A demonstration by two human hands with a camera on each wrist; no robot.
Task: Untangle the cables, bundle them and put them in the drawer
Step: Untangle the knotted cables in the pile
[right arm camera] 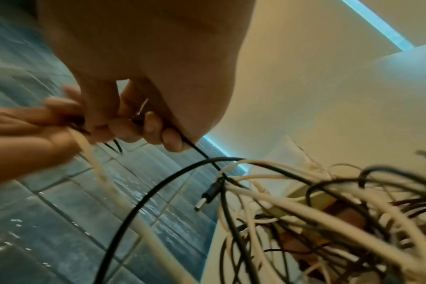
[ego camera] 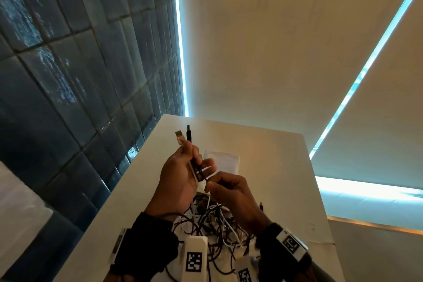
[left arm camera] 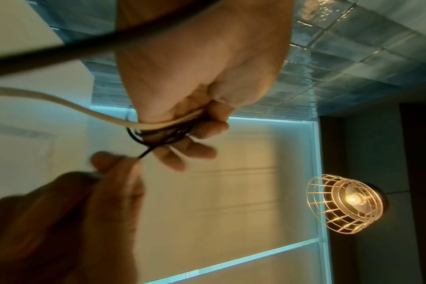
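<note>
Cables point(ego camera: 206, 224) lie tangled on the table point(ego camera: 274, 178) at 6 o'clock, near its front edge. My left hand point(ego camera: 180, 176) grips a white and a black cable upright; my right hand point(ego camera: 231, 192) pinches the black strand. Wrist tags point(ego camera: 194, 261) show coded squares, no legible writing. Bare table surface lies toward 12 and 3 o'clock.

Cables point(ego camera: 212, 220) black and white (tangled), table point(ego camera: 281, 167) cream, wall tiles point(ego camera: 68, 75) glossy blue-grey
</note>
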